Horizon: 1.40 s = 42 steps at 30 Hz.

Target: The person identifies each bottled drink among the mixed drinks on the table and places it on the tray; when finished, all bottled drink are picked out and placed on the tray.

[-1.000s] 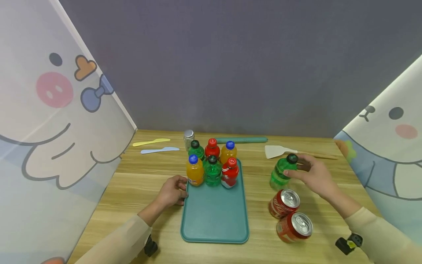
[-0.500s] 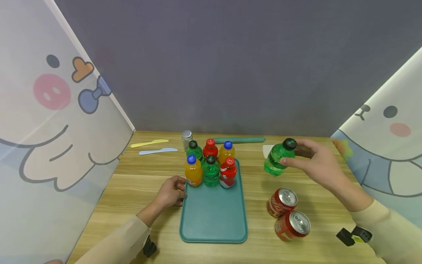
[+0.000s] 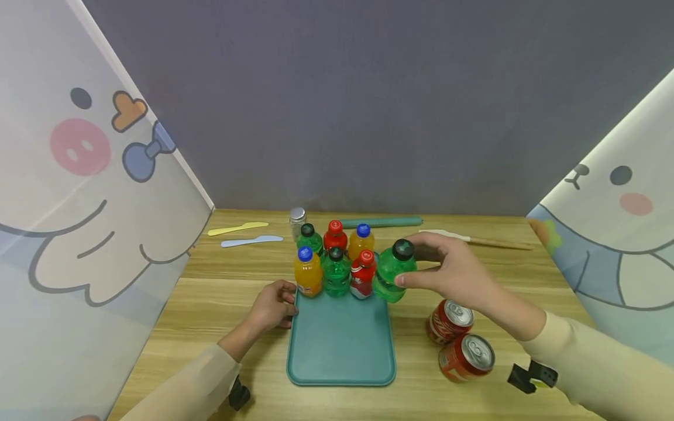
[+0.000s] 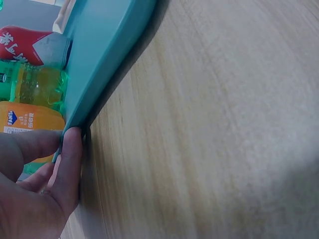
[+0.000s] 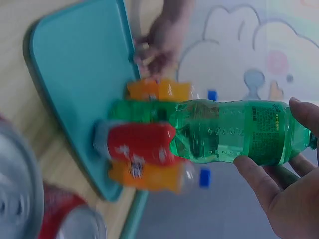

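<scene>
My right hand (image 3: 447,272) grips a green soda bottle (image 3: 389,275) with a dark cap near its top. The bottle hangs slightly tilted over the right edge of the teal tray (image 3: 341,345), beside a red bottle (image 3: 363,280). In the right wrist view the green bottle (image 5: 224,132) is off the tray. My left hand (image 3: 274,305) pinches the tray's left rim; the left wrist view shows thumb and fingers (image 4: 70,154) on either side of it. On the tray's far half stand several bottles: orange (image 3: 308,275), green (image 3: 336,278) and red ones, in two rows.
Two red cola cans (image 3: 447,324) stand right of the tray, below my right forearm. At the back lie a spatula (image 3: 495,241), a teal rolling pin-like rod (image 3: 381,222), a yellow knife (image 3: 237,228) and a blue knife (image 3: 251,241). A glass shaker (image 3: 297,222) stands behind the bottles.
My right hand has lifted the green bottle off the table behind the cans and carried it left to the tray's edge. The left hand has stayed at the tray's rim.
</scene>
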Each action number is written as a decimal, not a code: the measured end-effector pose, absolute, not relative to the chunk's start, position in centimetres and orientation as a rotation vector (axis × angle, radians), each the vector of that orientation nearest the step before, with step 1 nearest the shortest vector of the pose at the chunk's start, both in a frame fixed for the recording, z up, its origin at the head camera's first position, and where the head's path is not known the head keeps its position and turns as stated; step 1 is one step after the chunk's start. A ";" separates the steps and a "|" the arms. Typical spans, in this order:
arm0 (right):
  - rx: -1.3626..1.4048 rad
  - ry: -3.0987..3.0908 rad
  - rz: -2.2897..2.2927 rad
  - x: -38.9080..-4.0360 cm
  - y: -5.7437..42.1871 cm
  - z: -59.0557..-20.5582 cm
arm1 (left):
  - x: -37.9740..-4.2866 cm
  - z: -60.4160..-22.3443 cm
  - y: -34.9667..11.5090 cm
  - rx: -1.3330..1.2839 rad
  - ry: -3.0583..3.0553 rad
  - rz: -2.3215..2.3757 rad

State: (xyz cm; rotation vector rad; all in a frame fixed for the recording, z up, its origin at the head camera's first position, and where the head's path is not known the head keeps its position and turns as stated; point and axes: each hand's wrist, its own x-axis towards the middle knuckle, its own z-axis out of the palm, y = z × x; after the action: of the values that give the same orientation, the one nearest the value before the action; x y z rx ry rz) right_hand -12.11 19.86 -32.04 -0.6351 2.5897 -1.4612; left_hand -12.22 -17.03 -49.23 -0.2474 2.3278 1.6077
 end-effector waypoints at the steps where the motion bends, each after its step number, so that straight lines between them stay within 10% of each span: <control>1: -0.640 2.556 -1.474 -12.1 19.3 -32.2 | -12.2 -49.2 -17.0 -0.249 2.329 1.608; 42: -0.726 2.403 -1.209 -11.4 9.0 -40.9 | -12.1 -49.0 -17.6 -0.225 2.303 1.610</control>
State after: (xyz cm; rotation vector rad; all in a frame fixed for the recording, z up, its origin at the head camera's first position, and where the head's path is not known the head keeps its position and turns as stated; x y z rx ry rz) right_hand -11.40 9.02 -40.91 -0.7256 2.4026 -1.2094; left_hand -12.06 -17.59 -49.01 -0.2248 2.3033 1.6095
